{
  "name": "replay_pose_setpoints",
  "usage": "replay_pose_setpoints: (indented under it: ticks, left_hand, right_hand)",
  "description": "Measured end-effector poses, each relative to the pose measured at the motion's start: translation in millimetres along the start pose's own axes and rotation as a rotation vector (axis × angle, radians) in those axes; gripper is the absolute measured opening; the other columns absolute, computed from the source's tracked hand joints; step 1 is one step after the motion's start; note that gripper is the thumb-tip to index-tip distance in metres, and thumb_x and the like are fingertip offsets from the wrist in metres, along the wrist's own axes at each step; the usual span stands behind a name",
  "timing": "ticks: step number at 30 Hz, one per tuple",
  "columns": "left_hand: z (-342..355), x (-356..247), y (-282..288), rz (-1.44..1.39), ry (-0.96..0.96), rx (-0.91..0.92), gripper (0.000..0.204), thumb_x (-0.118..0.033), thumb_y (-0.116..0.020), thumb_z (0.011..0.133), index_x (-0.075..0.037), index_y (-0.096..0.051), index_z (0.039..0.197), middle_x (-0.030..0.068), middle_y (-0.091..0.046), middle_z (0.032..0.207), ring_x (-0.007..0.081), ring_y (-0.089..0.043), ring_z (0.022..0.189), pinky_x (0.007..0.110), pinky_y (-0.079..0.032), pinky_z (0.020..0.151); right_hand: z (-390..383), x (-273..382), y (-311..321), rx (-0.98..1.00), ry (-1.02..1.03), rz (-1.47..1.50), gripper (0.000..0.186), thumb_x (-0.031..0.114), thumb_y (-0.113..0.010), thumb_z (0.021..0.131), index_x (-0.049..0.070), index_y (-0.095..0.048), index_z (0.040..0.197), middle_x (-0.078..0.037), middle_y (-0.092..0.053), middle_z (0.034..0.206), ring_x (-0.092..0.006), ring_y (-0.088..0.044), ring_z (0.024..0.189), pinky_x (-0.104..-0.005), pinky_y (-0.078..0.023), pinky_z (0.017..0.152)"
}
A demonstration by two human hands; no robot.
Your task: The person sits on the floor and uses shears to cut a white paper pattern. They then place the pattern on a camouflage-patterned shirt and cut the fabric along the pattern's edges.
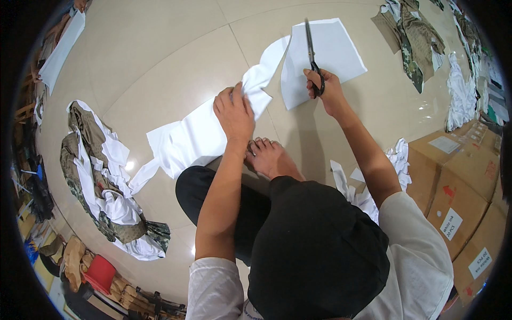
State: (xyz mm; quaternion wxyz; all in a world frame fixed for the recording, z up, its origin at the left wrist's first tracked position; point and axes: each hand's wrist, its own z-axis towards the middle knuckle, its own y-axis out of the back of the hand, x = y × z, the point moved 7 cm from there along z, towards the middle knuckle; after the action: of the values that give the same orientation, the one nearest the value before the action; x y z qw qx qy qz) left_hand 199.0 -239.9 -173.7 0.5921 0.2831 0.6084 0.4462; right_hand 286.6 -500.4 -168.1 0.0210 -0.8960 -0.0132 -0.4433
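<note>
My left hand (234,114) lies palm down on a long piece of white cloth (186,136), its fingers slightly bent and a little apart. The cloth is spread on the floor, with a narrow strip reaching toward the upper right. In my right hand (326,88) is a pair of black-handled scissors (310,48), its blades together and pointing away from me. The scissors hang over a separate flat white piece (341,53) with straight edges and one curved side. My bare foot (274,159) rests beside the near edge of the long cloth.
A heap of brown, camouflage and white cloth (101,181) lies at left, with similar scraps (416,42) at upper right. White scraps (365,202) sit by my right arm. Cardboard boxes (464,186) stand at right. A red item (100,273) is among clutter at lower left.
</note>
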Motion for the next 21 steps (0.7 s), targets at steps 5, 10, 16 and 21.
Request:
replay_pose_setpoints:
  ticks: [5,10,16,21]
  left_hand:
    - [17.3,13.8,21.3,-0.4,0.119,-0.133,0.02,-0.011,-0.055,0.105,-0.003,-0.065,0.12,0.0185,-0.06,0.107,0.037,-0.059,0.096,0.044,-0.048,0.084]
    - [-10.0,-98.2,39.1,-1.157,0.294,0.467,0.021,-0.017,-0.058,0.106,0.001,-0.064,0.115,0.0089,-0.065,0.096,0.0171,-0.058,0.086,0.031,-0.048,0.079]
    - [-2.7,-172.5,105.2,-0.896,-0.245,0.306,0.012,-0.01,-0.066,0.1,-0.001,-0.073,0.105,0.009,-0.073,0.092,0.0198,-0.068,0.086,0.031,-0.052,0.077]
    - [21.2,-119.1,41.0,-0.702,0.129,0.237,0.023,-0.019,-0.071,0.096,-0.001,-0.068,0.111,0.0153,-0.072,0.096,0.0329,-0.069,0.087,0.043,-0.054,0.078]
  right_hand:
    - [-35.4,-6.4,-9.2,-0.022,0.173,-0.046,0.036,0.028,-0.088,0.087,0.003,-0.065,0.097,-0.006,-0.069,0.087,-0.0138,-0.065,0.075,-0.0286,-0.052,0.07]
    - [-76.2,-7.8,-30.5,0.235,0.426,-0.06,0.052,0.026,-0.093,0.081,0.003,-0.065,0.117,-0.007,-0.069,0.121,-0.0163,-0.065,0.104,-0.0323,-0.053,0.095]
    - [-143.8,-8.7,-17.6,0.306,0.057,0.294,0.059,0.03,-0.091,0.078,0.003,-0.062,0.122,-0.003,-0.067,0.098,-0.0131,-0.064,0.086,-0.0297,-0.052,0.074]
    - [-215.7,-83.9,136.7,0.379,-0.19,0.31,0.054,0.026,-0.083,0.08,0.005,-0.054,0.121,-0.008,-0.063,0.081,-0.0151,-0.059,0.063,-0.0282,-0.048,0.057]
